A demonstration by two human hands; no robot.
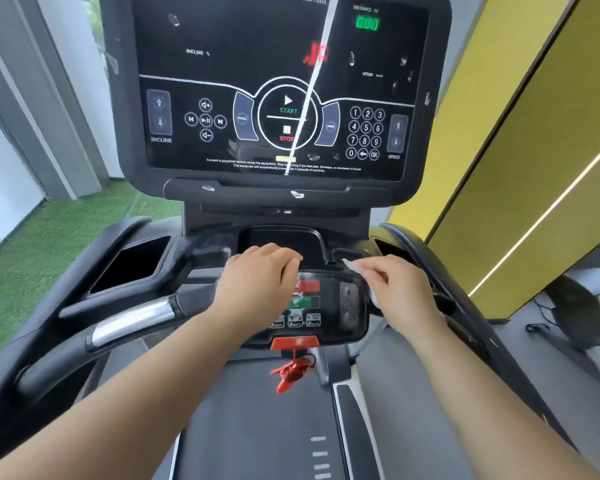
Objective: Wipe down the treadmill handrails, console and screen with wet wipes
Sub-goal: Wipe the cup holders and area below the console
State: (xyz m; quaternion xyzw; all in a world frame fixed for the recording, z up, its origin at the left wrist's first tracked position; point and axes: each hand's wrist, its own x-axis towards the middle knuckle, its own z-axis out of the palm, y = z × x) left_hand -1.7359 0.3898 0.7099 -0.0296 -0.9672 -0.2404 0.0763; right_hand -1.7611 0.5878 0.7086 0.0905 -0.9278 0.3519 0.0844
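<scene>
Wet wipe (352, 264), thin, white, crumpled

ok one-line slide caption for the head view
The right hand pinches a wet wipe at the treadmill's lower control panel; left hand rests on the panel's top edge.

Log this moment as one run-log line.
area: control panel | left hand: rests on its upper left | right hand: holds wet wipe at its right edge | screen: no hand on it
</scene>
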